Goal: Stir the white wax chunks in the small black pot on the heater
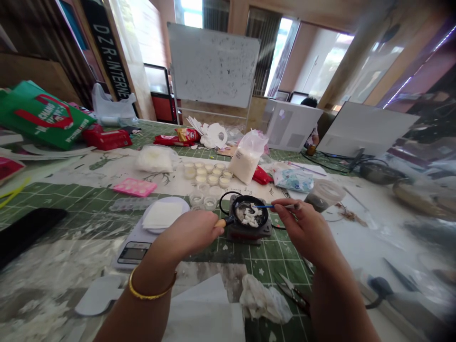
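Observation:
My left hand [195, 232], a gold bangle on its wrist, is closed round the wooden handle [221, 222] of a small black frying pan [236, 224]. White lumps [251, 217] lie in the pan, which rests on a small hot plate [245, 235]. From the right, my right hand [301, 221] pinches a thin blue stick [264, 207], its far end over the pan among the lumps. Whether the tip is a spoon or plain cannot be made out.
A kitchen scale [124, 237] bearing white sheets is left of the pan. Behind stand several filled small cups [213, 179] and a bag of white granules [245, 159]. Scissors [294, 290] and a crumpled cloth [261, 299] lie in front. A pink mould [134, 186] is farther left.

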{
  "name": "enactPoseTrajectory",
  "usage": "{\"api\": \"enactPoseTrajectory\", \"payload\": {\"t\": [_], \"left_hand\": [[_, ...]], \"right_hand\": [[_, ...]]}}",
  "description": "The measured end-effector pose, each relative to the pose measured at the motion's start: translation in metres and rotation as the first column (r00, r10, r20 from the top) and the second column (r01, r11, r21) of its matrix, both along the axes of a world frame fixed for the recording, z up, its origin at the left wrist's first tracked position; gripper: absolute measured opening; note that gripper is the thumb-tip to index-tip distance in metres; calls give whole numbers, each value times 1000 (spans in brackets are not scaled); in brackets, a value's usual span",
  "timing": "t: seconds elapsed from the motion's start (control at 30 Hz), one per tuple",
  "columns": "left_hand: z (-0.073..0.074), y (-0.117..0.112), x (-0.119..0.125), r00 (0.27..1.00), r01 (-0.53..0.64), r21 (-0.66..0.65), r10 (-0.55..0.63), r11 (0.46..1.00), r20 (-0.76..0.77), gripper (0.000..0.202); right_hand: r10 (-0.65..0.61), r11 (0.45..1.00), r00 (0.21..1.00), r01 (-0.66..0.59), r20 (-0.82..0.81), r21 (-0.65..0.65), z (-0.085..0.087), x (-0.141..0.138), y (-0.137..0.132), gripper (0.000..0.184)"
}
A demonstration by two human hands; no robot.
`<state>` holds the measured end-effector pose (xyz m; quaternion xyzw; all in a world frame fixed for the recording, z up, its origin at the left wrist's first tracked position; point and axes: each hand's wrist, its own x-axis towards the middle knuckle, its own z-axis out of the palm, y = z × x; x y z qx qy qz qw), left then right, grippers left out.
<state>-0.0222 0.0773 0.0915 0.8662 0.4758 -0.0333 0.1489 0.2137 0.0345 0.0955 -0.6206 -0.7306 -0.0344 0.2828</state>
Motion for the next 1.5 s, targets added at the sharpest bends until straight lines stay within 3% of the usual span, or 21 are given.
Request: {"api": "enactPoseTrajectory", "payload": {"t": [0.13,0.3,0.5,0.77,0.93,1.1,1.23,1.33,1.5], "left_hand": [[0,2,1,1000,-18,-15,18,1000,-14,44],[-1,2,0,1000,-12,-11,12,1000,-8,43],[-1,0,-1,1000,10,10,-10,1000,8,41],[-4,2,0,1000,-7,-8,7,1000,-12,43],[-2,0,0,1000,-14,1,14,1000,5,41],[-2,1,0,1000,-8,-4,8,1000,-1,40],[-2,1,0,1000,-11,-12,11,1000,-4,40],[-2,1,0,1000,-11,-17,11,1000,-11,40],[-1,0,0,1000,-18,-5,18,1000,-10,41]], "right_hand": [[4,999,997,-1,83,-38,-1,3,0,28],[-66,997,995,63,74,34,0,4,-3,27],[102,993,995,-102,-3,-64,3,-3,-10,25],[182,971,981,-191,-73,-144,-2,-8,-4,26],[90,990,992,-99,-85,-101,-3,-9,-2,26],[149,975,985,-160,-82,-151,-3,-11,0,25],[-7,997,999,4,-41,-75,-2,-5,4,24],[-59,998,996,59,-67,6,-2,0,4,24],[-35,997,999,38,41,-61,-3,1,4,22]]}}
